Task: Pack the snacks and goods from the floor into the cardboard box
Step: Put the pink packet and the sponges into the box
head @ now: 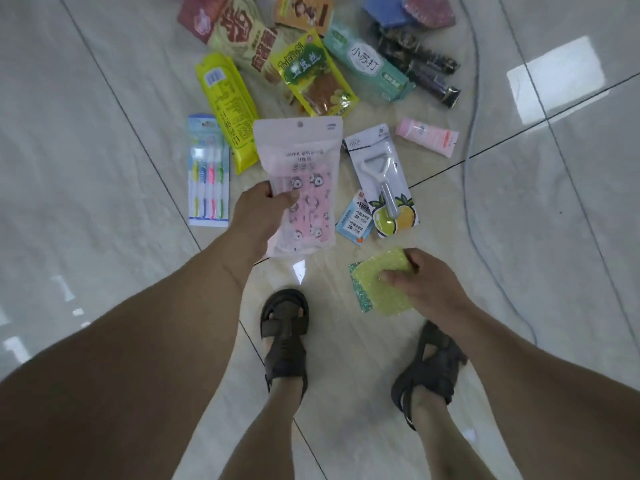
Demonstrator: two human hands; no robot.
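Head view, looking straight down at the person's arms, legs and sandals on a glossy tiled floor (86, 168). The left hand (258, 216) grips a clear pouch (300, 168) of pink patterned pieces by its lower left edge, thumb on the front, the pouch upright and raised off the tiles. The right hand (427, 285) closes around a yellow sponge (381, 289) with a green glittery backing, thumb across its face and fingers curled over the far edge.

Below the hands, two dark sandals (284, 334) stand on the tiles, one under each arm.

Just beyond the sponge lies a carded peeler (381, 178) with fruit printed on its lower end, and a small blue-and-white sachet (356, 220) tucks partly under its left edge. A pink tube (427, 136) lies farther right, apart from the peeler. To the left of the pouch sits a toothbrush pack (207, 171) with coloured handles, and a long yellow bag (227, 109) lies at a slant touching its upper right corner.

Farther out, the remaining goods overlap in a heap: a yellow-green snack bag (311, 74), a teal cracker pack (367, 64), a pale green bag with red print (239, 32), two dark rolls (422, 71), an orange pack (304, 10) and a blue pack (384, 8) at the top edge. A grey cable (474, 98) curves along the floor on the right.

The cardboard box is outside the picture.
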